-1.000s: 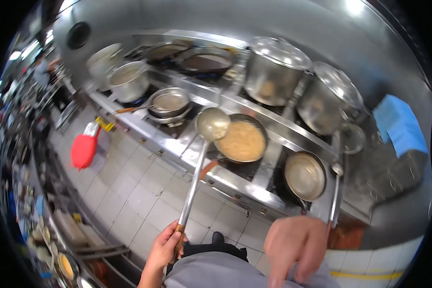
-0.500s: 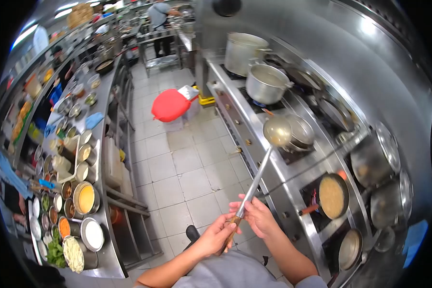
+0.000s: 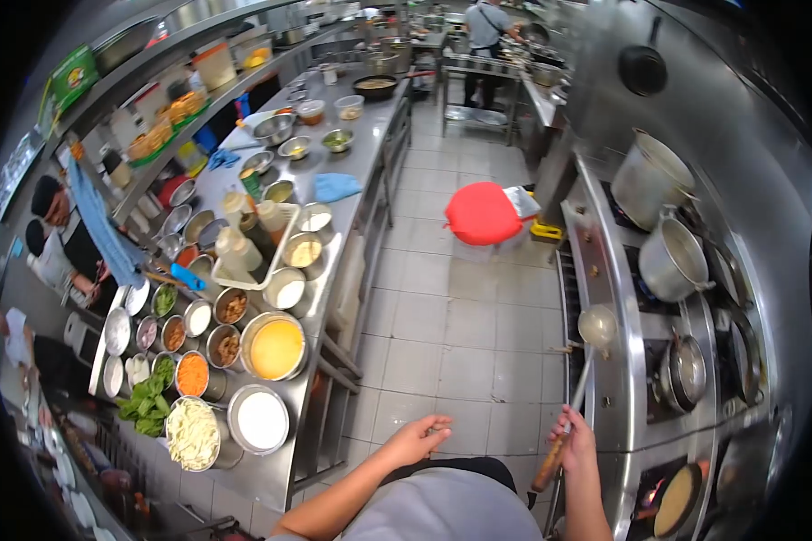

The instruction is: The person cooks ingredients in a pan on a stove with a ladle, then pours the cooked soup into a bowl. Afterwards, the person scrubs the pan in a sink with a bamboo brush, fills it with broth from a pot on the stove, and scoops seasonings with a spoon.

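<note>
Nearest, the left hand [image 3: 424, 442] hangs in front of the body with fingers loosely bent, nothing seen in it; to its right and well apart, the right hand [image 3: 576, 439] holds the long-handled ladle [image 3: 583, 380] with its fingers wrapped round the upper part of the wooden grip; the ladle's long axis runs from the grip's butt, near and a little left, to the bowl, far and a little right, so the right hand is on it and the left hand lies off to its left.

Near right, a pan [image 3: 677, 501] with pale yellowish contents sits on the stove [image 3: 634, 361], to the right of the right hand; near left, the tabletop [image 3: 266, 471] carries filled containers, a pot of white contents [image 3: 259, 420] nearest the left hand; farther on, the ladle's bowl shows against the stove's front edge, touching or apart I cannot tell; beyond it on the right stand two tall pots [image 3: 673, 261].
</note>
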{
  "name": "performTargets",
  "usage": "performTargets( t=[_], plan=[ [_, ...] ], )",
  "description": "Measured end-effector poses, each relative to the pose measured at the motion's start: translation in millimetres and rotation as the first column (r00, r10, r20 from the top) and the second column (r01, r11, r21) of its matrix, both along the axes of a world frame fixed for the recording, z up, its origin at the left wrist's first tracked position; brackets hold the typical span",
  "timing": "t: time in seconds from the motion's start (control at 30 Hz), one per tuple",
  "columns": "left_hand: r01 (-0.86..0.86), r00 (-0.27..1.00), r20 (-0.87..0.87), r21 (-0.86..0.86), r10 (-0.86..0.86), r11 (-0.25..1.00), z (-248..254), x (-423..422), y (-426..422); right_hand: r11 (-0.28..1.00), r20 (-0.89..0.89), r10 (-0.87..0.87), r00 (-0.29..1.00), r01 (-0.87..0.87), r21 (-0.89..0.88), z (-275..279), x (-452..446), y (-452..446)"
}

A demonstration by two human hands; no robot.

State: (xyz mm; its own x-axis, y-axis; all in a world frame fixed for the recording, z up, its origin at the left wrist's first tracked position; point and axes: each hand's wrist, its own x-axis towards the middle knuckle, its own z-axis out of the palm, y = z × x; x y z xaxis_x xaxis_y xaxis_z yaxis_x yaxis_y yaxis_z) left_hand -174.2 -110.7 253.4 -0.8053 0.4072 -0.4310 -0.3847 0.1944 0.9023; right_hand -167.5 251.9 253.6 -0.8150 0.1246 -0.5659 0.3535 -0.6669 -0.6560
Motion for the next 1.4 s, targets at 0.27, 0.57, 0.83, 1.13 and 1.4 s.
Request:
performTargets(
  t=[0.27,0.57,0.83,1.13,1.4],
  plan=[
    [-0.244,0.968,0.064,-0.013,0.245,0.970,-26,-41,-42,0.971,0.163,0.117,0.980,-0.148,0.189,-28,-67,23],
    [-0.285,0.958,0.013,-0.077,0.287,0.955,-20,-182,-40,0.867,0.152,0.420,0.895,-0.445,0.224,-46,-231,8],
    [-0.528,0.841,-0.194,-0.092,0.505,0.845,-31,-314,-58,0.692,0.149,0.641,0.753,-0.651,0.313,-36,-394,-17],
    [-0.806,0.529,0.062,0.349,0.846,0.479,0,-501,-130,0.668,0.168,0.700,0.694,-0.720,0.190,-26,-484,-50],
    [-0.854,0.346,0.158,0.462,0.925,0.240,-70,-738,-266,0.732,0.273,0.583,0.765,-0.641,0.232,-22,-495,-40]
  ],
)
